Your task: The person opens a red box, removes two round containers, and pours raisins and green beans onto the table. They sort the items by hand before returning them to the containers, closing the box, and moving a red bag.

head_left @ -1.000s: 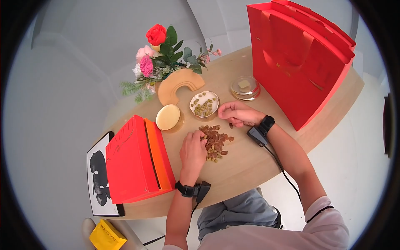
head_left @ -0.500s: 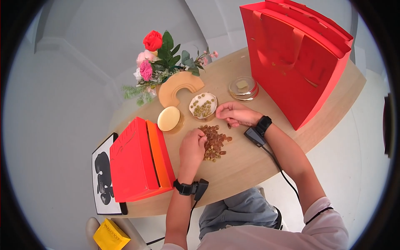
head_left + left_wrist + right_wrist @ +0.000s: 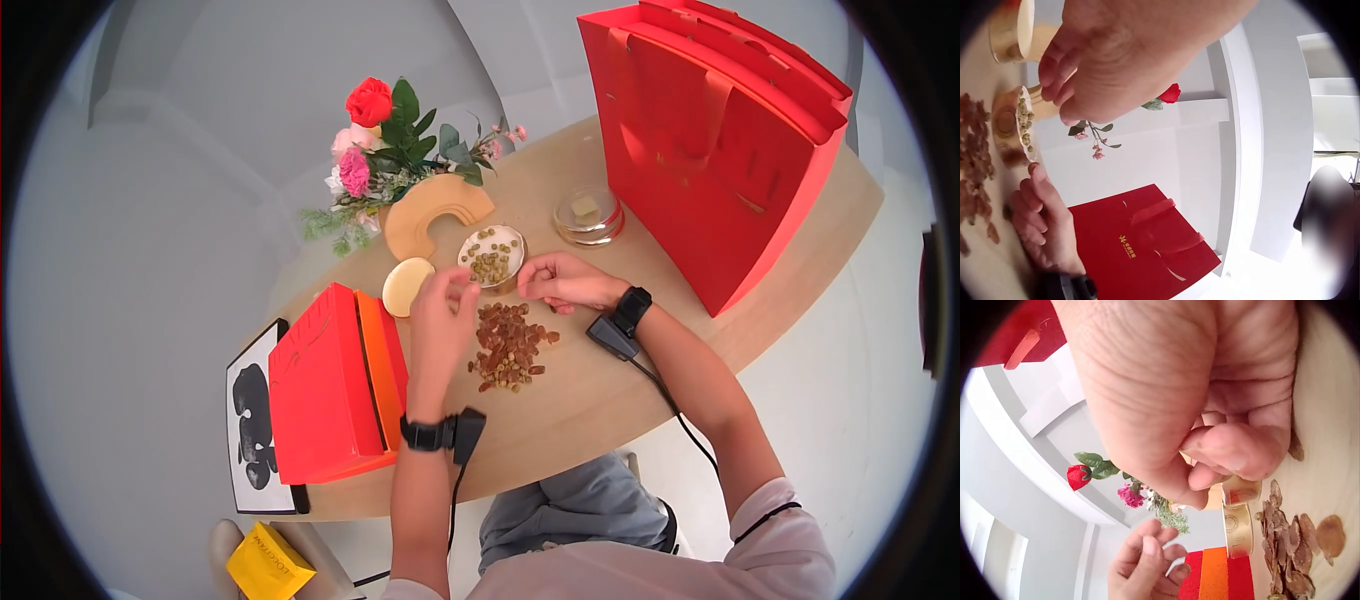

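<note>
A heap of reddish-brown flat dried slices (image 3: 510,345), with small round green pieces mixed in, lies on the table. Behind it stands a scalloped dish (image 3: 465,243) with white inside and gold sides, holding several green pieces. My left hand (image 3: 440,325) is raised at the dish's left side, thumb and fingers bent toward each other; I cannot tell whether a small piece sits between them. Low at the dish's right side is my right hand (image 3: 568,280), its fingers loosely curled and fingertips right at the rim. One brown slice (image 3: 1296,447) lies beneath this hand.
Left of the dish is a gold tin with a cream top (image 3: 405,285). A tan arch vase (image 3: 425,210) with flowers stands behind. Glass dishes (image 3: 588,225) and a tall red bag (image 3: 700,170) are at right, a red box (image 3: 325,390) and a framed picture (image 3: 255,420) at left.
My left hand has lifted off the heap and moved up to the dish's left side, uncovering the heap's left edge. The right hand stays beside the dish.
</note>
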Demonstrator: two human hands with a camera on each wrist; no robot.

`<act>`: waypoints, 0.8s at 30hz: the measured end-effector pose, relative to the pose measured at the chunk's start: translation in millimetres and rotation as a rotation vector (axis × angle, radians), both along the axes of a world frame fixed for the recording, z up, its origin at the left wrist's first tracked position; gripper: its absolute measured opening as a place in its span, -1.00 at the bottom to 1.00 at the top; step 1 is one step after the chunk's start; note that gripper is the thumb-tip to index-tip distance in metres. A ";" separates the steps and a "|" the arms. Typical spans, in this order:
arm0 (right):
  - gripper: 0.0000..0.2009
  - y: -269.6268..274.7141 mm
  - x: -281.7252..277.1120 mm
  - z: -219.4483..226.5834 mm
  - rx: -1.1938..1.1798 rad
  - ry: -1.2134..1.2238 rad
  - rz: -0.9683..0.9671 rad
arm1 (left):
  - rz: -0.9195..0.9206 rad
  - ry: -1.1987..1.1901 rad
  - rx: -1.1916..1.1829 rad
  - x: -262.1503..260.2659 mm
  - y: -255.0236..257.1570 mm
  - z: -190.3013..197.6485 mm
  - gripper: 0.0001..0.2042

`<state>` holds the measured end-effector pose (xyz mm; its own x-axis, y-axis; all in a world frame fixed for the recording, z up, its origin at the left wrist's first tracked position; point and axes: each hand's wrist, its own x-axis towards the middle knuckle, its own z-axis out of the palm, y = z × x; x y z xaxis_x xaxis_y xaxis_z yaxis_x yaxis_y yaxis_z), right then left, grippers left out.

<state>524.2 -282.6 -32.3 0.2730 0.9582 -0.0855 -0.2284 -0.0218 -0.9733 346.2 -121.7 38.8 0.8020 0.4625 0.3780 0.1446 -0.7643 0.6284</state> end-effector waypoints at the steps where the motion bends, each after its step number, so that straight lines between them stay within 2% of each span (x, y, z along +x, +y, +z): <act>1: -0.88 -0.2 -1.8 0.6 0.001 0.007 0.001 | 0.015 0.071 -0.040 -15.3 -5.3 -3.2 -0.73; 3: -0.86 0.4 -4.6 2.9 -0.044 -0.161 -0.010 | 0.020 0.136 -0.078 -45.0 -11.6 -14.5 -0.73; 4: -0.86 3.1 -7.3 -2.9 -0.044 -0.158 -0.007 | 0.024 0.194 -0.118 -59.7 -14.4 -19.8 -0.73; 6: -0.86 8.4 -16.3 -14.2 0.086 -0.444 0.002 | 0.015 0.201 -0.180 -82.8 -22.0 -33.8 -0.72; 8: -0.86 4.7 -27.9 -7.3 0.068 -0.527 0.029 | 0.013 0.201 -0.243 -91.9 -24.1 -44.5 -0.71; 10: -0.85 -1.6 -44.2 4.3 0.047 -0.604 0.061 | -0.064 0.164 -0.255 -97.3 -24.8 -54.0 -0.66; 13: -0.73 -6.2 -59.6 21.2 0.076 -0.849 0.131 | -0.142 0.127 -0.268 -96.1 -24.2 -60.1 -0.63; 18: -0.68 -5.8 -65.2 19.3 0.114 -0.940 0.187 | -0.206 0.100 -0.361 -96.4 -16.5 -73.0 -0.64; 24: -0.75 -3.1 -66.8 19.8 0.065 -0.988 0.243 | -0.205 0.083 -0.434 -98.4 -14.5 -75.6 -0.66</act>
<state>457.5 -285.6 -12.5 -0.0088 0.9919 0.1267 0.6815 0.0987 -0.7251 247.9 -136.2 -36.7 0.9122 0.3928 0.1164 0.0813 -0.4519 0.8883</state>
